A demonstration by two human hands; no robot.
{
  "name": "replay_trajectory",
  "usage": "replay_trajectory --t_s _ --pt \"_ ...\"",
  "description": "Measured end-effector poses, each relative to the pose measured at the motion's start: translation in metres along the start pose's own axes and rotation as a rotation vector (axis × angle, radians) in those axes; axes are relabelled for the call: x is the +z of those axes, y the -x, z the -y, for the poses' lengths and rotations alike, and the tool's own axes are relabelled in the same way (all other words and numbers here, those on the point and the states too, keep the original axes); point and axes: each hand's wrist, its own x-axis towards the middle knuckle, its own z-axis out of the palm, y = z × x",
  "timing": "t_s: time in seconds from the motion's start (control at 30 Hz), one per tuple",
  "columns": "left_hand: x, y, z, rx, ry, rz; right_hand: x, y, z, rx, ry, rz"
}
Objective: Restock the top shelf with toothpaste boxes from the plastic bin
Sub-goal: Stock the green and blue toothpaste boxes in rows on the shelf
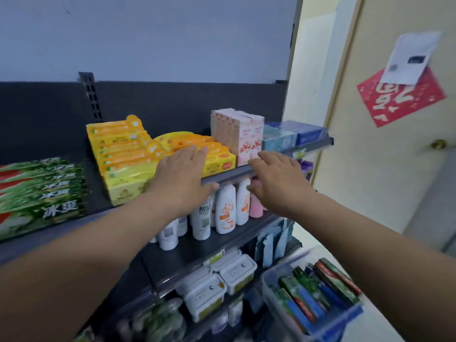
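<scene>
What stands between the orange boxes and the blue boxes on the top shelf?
A block of upright pink-and-white boxes, shown in the head view.

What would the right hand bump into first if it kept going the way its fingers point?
Probably the pink and white boxes on the top shelf. The right hand is open, fingertips aimed near their lower front. Depth is unclear, so it might meet the shelf's front edge first.
</scene>
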Motion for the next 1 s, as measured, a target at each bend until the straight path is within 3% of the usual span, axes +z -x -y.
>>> replay_trajectory --t_s 0.53,1.0 --pt "0.087 -0.001 -0.181 0.138 0.123 0.178 0.033 0.134 -0.169 0.236 0.035 0.200" --pt "0.222 -0.085 -0.254 0.174 0.176 0.401 0.143 0.116 -0.279 0.414 -0.044 0.411"
